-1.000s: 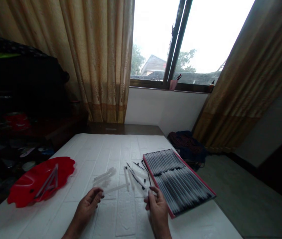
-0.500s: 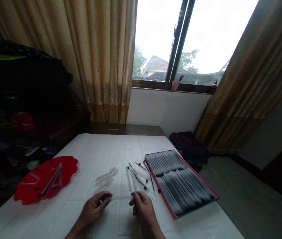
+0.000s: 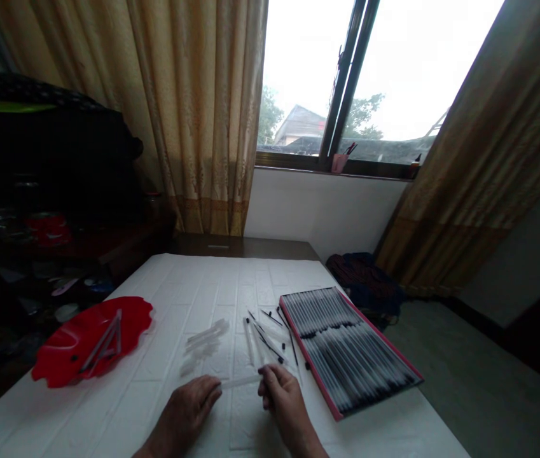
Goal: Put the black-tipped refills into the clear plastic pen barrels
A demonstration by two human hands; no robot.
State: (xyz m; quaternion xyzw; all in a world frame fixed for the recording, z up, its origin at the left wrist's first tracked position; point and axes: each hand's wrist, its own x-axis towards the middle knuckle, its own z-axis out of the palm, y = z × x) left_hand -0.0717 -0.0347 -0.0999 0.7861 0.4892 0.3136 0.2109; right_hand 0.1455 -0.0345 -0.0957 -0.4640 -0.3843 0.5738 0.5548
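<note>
A translucent pen barrel [image 3: 241,381] spans the gap between both hands over the table [image 3: 193,273], the left hand [image 3: 187,410] pinching one end, the right hand [image 3: 283,395] the other. Beyond lie loose black refills [image 3: 273,351]; rightward, a pink-edged box [image 3: 325,397] of pens.

Mounted on the wearer's head, my camera looks forward and down over a white table [image 3: 193,280], facing a bright window [image 3: 308,63] at the top of the view. Nearest my lens are the left hand [image 3: 188,407] and right hand [image 3: 283,395], low and near center, forearms entering from the bottom edge. My wide shot takes in a red dish [image 3: 62,343] at left and a flat box [image 3: 323,387] at right.
</note>
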